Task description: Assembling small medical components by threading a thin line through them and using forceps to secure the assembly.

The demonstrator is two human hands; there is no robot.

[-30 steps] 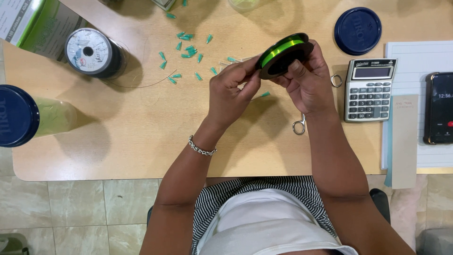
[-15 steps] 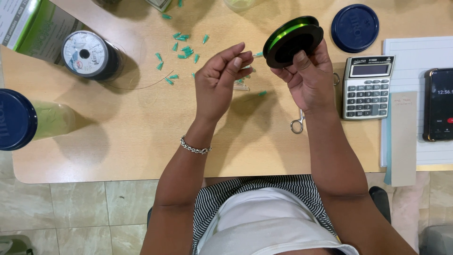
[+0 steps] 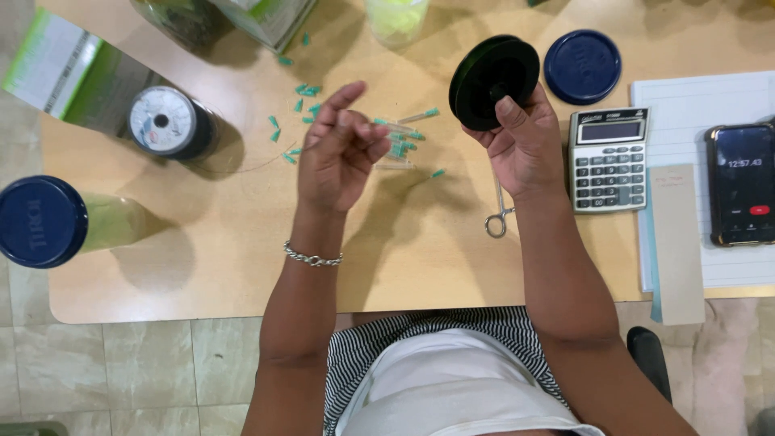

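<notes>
Left hand (image 3: 339, 153) is lifted above the surface (image 3: 242, 274), fingers pinched together, apparently on thin line too fine to see. Green bits (image 3: 303, 90) lie scattered just beyond. Right hand (image 3: 525, 141) grips the black spool (image 3: 492, 81), held upright; line could slip loose or snag.

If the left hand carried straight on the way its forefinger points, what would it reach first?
The left hand points up and slightly right, away from the person. Probably the first thing in that line is the yellow-filled clear jar at the table's far edge; the hand's height above the table is unclear.
</notes>
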